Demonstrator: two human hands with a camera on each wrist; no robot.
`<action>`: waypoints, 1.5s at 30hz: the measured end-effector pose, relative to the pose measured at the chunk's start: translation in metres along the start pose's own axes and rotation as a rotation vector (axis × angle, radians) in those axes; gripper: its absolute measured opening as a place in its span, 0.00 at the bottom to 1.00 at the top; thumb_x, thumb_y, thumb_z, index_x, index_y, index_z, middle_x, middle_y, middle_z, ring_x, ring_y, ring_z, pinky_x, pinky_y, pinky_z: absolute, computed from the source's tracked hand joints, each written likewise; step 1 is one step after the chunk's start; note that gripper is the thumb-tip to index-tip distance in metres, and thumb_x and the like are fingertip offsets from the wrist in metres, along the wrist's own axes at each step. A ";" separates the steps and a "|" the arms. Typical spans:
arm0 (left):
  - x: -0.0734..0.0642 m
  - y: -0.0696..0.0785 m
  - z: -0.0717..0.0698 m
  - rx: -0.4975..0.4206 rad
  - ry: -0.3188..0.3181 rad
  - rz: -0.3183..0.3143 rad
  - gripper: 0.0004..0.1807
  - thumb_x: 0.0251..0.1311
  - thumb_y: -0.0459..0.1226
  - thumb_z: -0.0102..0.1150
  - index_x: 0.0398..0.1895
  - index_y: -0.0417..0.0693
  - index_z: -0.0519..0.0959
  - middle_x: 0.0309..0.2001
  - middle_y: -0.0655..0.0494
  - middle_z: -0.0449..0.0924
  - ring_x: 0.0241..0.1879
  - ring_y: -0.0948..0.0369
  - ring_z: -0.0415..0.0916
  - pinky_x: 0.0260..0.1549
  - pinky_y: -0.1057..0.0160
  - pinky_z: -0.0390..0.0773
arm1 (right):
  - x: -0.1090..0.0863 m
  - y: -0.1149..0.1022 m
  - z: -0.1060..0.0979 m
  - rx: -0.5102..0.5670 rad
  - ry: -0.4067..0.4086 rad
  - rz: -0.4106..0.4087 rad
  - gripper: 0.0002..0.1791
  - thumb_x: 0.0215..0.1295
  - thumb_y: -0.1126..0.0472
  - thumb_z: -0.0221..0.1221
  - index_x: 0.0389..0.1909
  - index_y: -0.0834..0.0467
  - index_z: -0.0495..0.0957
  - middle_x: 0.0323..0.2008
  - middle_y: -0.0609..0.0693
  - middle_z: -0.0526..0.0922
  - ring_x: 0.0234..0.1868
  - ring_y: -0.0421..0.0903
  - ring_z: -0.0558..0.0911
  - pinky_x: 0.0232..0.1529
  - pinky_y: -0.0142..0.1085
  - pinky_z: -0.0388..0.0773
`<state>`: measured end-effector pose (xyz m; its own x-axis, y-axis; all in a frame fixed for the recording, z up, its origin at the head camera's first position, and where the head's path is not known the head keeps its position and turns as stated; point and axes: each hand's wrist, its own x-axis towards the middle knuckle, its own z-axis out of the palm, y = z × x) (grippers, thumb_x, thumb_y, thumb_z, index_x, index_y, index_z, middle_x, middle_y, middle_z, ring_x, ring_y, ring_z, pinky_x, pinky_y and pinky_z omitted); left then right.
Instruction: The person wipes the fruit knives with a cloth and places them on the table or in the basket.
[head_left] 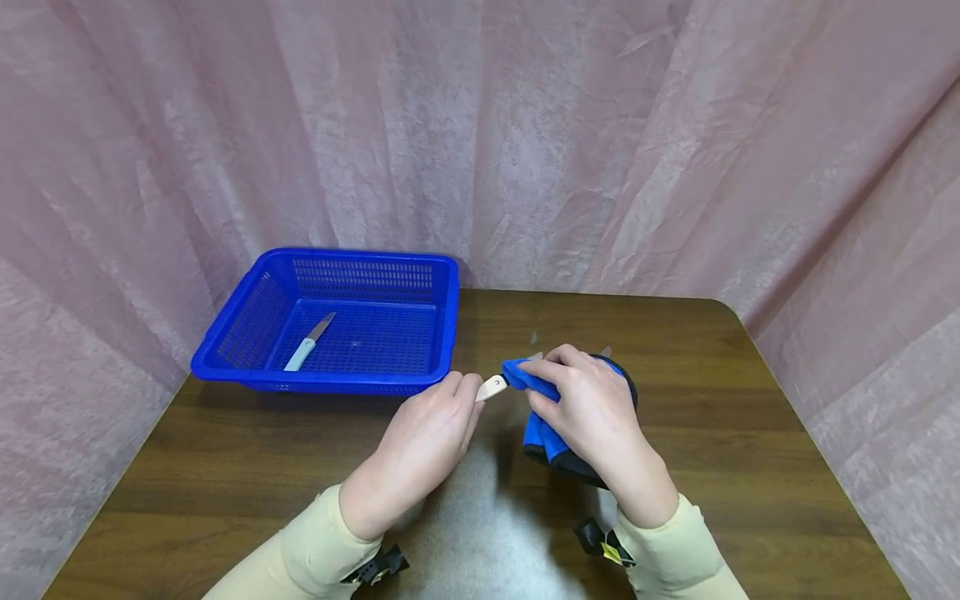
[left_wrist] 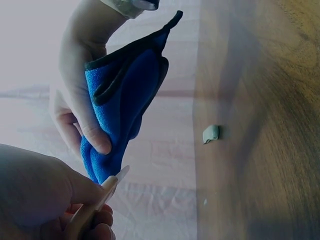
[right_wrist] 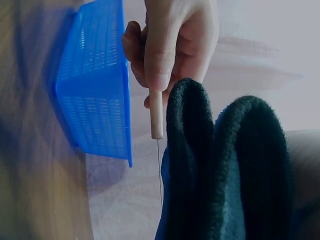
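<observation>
My left hand (head_left: 431,425) grips a small knife by its cream handle (head_left: 492,387). The thin blade (right_wrist: 159,167) shows edge-on in the right wrist view. A blue cloth with black edging (head_left: 542,429) is folded over the blade, whose tip (head_left: 536,357) peeks out beyond the cloth in the head view. With thumb and fingers my right hand (head_left: 592,400) pinches the cloth around the blade, and the rest of the cloth hangs below that hand. Both hands are above the table, close together.
A blue plastic basket (head_left: 352,379) stands at the back left, holding a knife with a pale blue handle (head_left: 300,354). A small pale object (left_wrist: 211,133) lies on the wooden table (head_left: 697,417). Behind the right hand a small greyish tip (head_left: 606,352) sticks out. Pink curtains (head_left: 540,167) hang behind.
</observation>
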<state>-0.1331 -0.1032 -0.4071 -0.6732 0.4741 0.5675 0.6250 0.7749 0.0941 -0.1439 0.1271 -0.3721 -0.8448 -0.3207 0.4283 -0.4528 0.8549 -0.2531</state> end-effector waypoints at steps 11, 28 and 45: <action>0.000 0.002 -0.002 -0.005 0.001 0.003 0.12 0.71 0.34 0.73 0.43 0.39 0.77 0.30 0.52 0.73 0.22 0.54 0.74 0.18 0.56 0.77 | -0.001 -0.001 0.001 0.001 0.006 -0.029 0.17 0.64 0.60 0.77 0.53 0.46 0.93 0.45 0.48 0.88 0.44 0.52 0.88 0.45 0.50 0.84; 0.000 0.002 -0.004 -0.005 0.006 0.007 0.12 0.71 0.34 0.74 0.43 0.39 0.77 0.30 0.52 0.72 0.23 0.55 0.74 0.18 0.56 0.76 | 0.001 0.003 -0.002 -0.004 0.002 -0.019 0.17 0.64 0.60 0.76 0.53 0.46 0.93 0.44 0.48 0.89 0.44 0.51 0.88 0.46 0.51 0.84; 0.001 0.003 -0.007 -0.001 -0.001 0.006 0.11 0.72 0.34 0.72 0.44 0.40 0.77 0.30 0.53 0.72 0.23 0.55 0.73 0.19 0.57 0.77 | 0.002 0.012 -0.005 0.006 -0.011 0.026 0.17 0.65 0.58 0.76 0.55 0.46 0.93 0.45 0.48 0.88 0.42 0.50 0.87 0.43 0.51 0.83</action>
<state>-0.1293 -0.1026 -0.4006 -0.6697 0.4792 0.5673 0.6295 0.7716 0.0915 -0.1496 0.1394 -0.3697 -0.8592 -0.3028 0.4124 -0.4325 0.8605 -0.2692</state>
